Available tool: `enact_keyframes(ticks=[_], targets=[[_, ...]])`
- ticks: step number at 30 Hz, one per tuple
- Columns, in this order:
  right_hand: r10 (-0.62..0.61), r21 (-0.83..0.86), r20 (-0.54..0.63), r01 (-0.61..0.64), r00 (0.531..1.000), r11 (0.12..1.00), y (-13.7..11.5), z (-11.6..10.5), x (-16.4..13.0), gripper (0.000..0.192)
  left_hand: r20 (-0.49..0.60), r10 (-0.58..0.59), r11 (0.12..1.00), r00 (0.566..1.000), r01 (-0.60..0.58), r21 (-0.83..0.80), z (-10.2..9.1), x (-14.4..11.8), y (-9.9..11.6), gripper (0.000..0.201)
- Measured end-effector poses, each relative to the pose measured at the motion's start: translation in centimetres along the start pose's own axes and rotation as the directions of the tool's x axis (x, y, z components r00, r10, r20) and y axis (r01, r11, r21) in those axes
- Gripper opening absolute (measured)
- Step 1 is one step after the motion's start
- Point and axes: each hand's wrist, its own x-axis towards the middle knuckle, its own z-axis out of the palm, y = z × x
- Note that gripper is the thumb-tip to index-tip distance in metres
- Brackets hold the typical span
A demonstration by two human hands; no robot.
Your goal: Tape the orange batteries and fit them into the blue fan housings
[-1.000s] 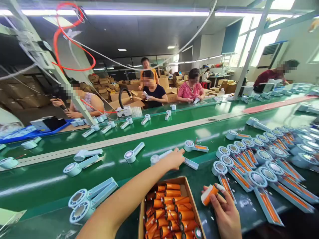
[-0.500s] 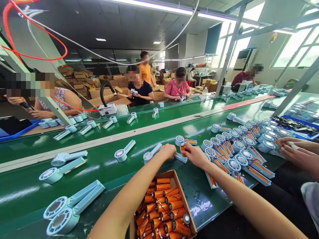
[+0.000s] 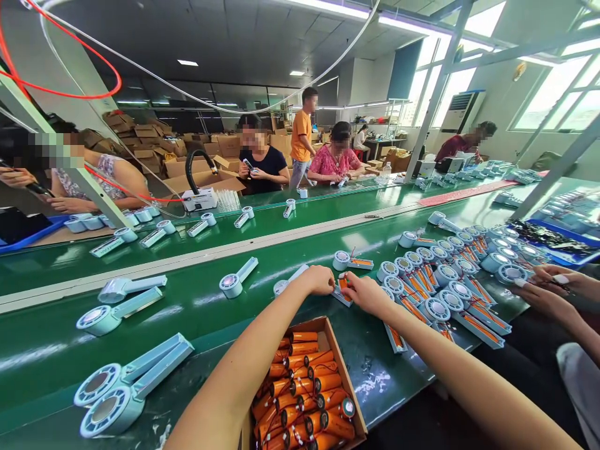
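My right hand (image 3: 365, 292) pinches an orange cylindrical battery (image 3: 345, 286) over the open handle of a light-blue handheld fan (image 3: 343, 300). The battery's near end is covered by my fingers. Just left of it, my left hand (image 3: 321, 280) is closed, its fingers curled down by the fan's head end; what they grip is hidden behind the hand. Below my forearms stands a cardboard box (image 3: 344, 359) of orange batteries (image 3: 304, 375) with thin wires. Another fan (image 3: 282, 286) lies partly behind my left wrist.
Many fans with batteries in their handles (image 3: 435, 309) crowd the right side. Several fans (image 3: 112, 397) lie at left on the green belt (image 3: 197, 300). A co-worker's hands (image 3: 548, 290) work at far right beside a blue tray (image 3: 562, 253). People sit across the line.
My hands stay close together over the same fan, with the right still on the battery. The co-worker's hands at right have moved onto a fan. A standing person behind has stepped right.
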Motion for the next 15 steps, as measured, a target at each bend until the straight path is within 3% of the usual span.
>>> enact_keyframes(ticks=[7,11,15], targets=[[0.006,-0.061,0.002,-0.006,1.0,0.998,-0.4,0.2,0.2,0.018,-0.03,-0.001,0.993,1.0,0.004,0.116,0.6,-0.8,1.3,0.031],[0.009,-0.058,-0.008,-0.009,1.0,0.998,-0.3,0.5,0.1,0.015,-0.023,-0.014,0.984,1.0,0.018,0.175,0.6,-0.3,1.6,0.039],[0.021,-0.031,-0.036,-0.022,0.999,0.999,-0.2,0.6,-0.1,0.016,0.017,-0.02,0.984,1.0,0.016,0.175,0.2,0.5,1.5,0.028]])
